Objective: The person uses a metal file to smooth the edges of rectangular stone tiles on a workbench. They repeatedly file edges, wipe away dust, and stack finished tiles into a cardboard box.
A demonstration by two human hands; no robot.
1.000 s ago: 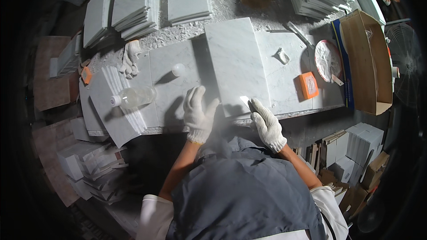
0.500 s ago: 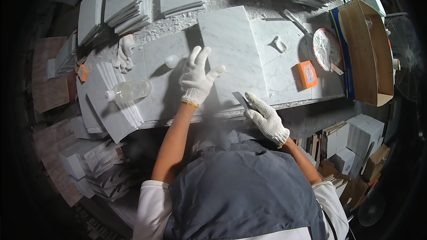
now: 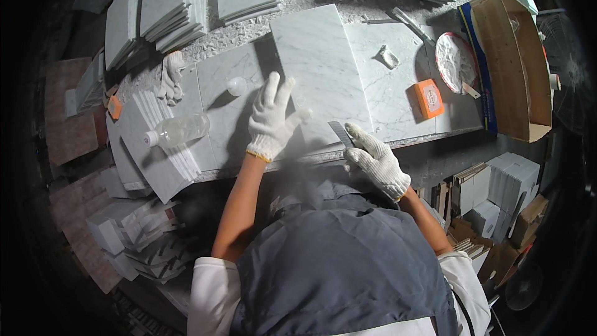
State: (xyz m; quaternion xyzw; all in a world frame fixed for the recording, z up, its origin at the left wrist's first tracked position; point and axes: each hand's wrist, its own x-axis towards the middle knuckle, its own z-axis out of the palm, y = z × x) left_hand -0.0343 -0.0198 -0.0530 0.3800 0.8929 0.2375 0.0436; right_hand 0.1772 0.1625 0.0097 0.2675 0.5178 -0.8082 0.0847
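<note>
Left hand (image 3: pixel 270 118): gloved in white, fingers spread wide, gripping nothing, right there at the left edge of the marble slab (image 3: pixel 323 65), thumb out over its face; whether it touches, I can't tell!
Right hand (image 3: pixel 377 163): gloved as well, closed around a flat grey blade (image 3: pixel 339 132), the tip angled up and left over the slab's near end; contact there, too close to call.
Marble slab: centre stage on the tabletop (image 3: pixel 392 112), long sides running away from the person, pale with grey veins, a dark shadow along its left side.
Left flank: a clear bottle (image 3: pixel 180 130) on its side, white cap pointing left, with a small whitish cup (image 3: pixel 237 86) between it and the slab.
Right flank: an orange box (image 3: pixel 429 99), and just beyond it a red-rimmed bowl (image 3: pixel 456 62) of white stuff, near the open cardboard box (image 3: pixel 507 68).
</note>
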